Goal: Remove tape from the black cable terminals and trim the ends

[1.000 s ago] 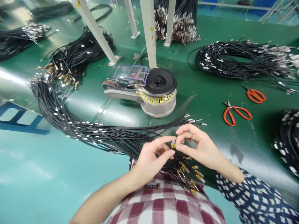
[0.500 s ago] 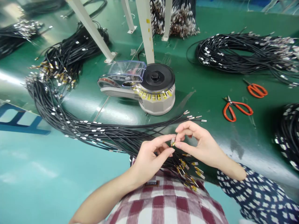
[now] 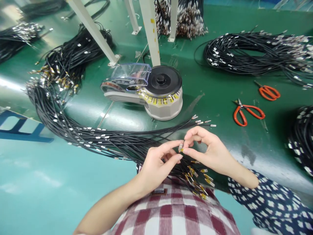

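Note:
A small silvery cable connector (image 3: 180, 147) with a bit of yellow tape at its lower edge sits between my two hands. From the left, my left hand (image 3: 158, 164) holds it with bent fingers and thumb. The fingertips of my right hand (image 3: 207, 148) are closed in a pinch at its right edge, by the tape. Beneath both hands runs a bundle of black cables (image 3: 117, 138) with white labels. Yellow-taped cable ends (image 3: 195, 179) hang below my hands, in front of the checked apron (image 3: 168, 212).
Beyond the bundle stands a round tape dispenser (image 3: 163, 107) with yellow tape pieces along its rim. Orange-handled snips (image 3: 249, 112) and a second orange-handled tool (image 3: 269, 93) lie right. Coiled cables (image 3: 244, 67) rest behind them. White posts (image 3: 150, 36) rise from the green table (image 3: 215, 98).
The whole view has shifted very slightly. Both hands stay at the connector, which appears turned a little; otherwise their pose is nearly the same.

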A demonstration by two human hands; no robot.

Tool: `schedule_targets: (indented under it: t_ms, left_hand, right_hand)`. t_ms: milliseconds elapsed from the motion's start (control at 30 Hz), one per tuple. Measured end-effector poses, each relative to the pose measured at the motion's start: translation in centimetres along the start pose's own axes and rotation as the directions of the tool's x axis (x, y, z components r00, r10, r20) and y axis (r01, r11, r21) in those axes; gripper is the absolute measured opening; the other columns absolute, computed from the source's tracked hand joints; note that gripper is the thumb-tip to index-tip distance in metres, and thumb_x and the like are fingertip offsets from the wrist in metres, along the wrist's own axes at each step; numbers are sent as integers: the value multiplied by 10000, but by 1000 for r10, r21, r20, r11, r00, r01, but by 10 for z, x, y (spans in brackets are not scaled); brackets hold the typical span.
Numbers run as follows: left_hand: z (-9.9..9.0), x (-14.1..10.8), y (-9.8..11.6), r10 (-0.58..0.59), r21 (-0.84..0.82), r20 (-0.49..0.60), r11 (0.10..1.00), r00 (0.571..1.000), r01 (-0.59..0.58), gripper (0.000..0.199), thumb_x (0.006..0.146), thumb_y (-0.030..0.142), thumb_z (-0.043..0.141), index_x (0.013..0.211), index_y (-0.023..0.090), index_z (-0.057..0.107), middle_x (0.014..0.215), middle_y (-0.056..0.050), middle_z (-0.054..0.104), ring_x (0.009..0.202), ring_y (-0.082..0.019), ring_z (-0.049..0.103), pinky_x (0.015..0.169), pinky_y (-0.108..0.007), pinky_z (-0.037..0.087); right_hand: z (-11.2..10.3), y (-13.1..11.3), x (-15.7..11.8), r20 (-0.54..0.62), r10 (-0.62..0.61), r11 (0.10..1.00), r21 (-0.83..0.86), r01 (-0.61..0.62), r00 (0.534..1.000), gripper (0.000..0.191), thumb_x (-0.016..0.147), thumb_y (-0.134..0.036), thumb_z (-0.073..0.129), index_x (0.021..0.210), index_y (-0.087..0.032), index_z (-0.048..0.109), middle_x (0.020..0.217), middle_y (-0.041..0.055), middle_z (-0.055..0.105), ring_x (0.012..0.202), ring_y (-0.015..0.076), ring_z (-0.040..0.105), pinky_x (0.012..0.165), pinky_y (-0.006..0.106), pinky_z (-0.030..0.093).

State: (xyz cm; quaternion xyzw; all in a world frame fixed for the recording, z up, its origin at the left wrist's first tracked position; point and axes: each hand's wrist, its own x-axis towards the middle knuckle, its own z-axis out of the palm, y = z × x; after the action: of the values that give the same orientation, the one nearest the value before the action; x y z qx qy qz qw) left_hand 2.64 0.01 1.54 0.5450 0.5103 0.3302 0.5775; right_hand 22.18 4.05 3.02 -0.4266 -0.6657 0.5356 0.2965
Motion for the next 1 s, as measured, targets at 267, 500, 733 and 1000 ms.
schedule_targets:
  t_ms: [267, 500, 733, 1000]
  left_hand:
    - [0, 0, 1, 16, 6, -7, 1000, 1000, -16, 342, 864, 190, 651, 1203, 193, 694, 664, 13, 700, 545, -98, 597, 531, -193, 479]
    - [-1, -1, -2, -9, 2, 2, 1000, 1000, 9, 350, 877, 205, 653, 1224, 235, 683, 692, 20, 703, 574, -96, 609, 555, -188, 487]
    - [-2, -2, -2, -17, 14, 3, 1000, 1000, 17, 341, 882, 216, 650, 1221, 233, 685, 686, 21, 698, 572, -96, 609, 559, -188, 488]
    - [-2, -2, -1, -4, 18, 3, 1000, 1000, 4, 351, 880, 201, 642, 1227, 222, 683, 679, 14, 695, 572, -103, 612, 548, -194, 489]
  right_hand:
    - [1, 2, -1, 6, -8, 1000, 12, 7, 1000, 185, 878, -170, 659, 961, -234, 506, 793, -36, 650, 765, 126, 589, 780, 264, 483]
    - [2, 2, 0, -2, -20, 1000, 6, 20, 1000, 183, 868, -146, 654, 939, -232, 510, 783, -38, 643, 752, 127, 579, 771, 269, 484]
    - [3, 1, 0, -12, -15, 1000, 16, 15, 1000, 177, 862, -141, 655, 925, -230, 514, 777, -36, 641, 743, 128, 576, 748, 271, 487]
    - [5, 2, 0, -16, -11, 1000, 5, 11, 1000, 181, 856, -130, 647, 917, -231, 510, 771, -45, 633, 735, 121, 567, 740, 264, 486]
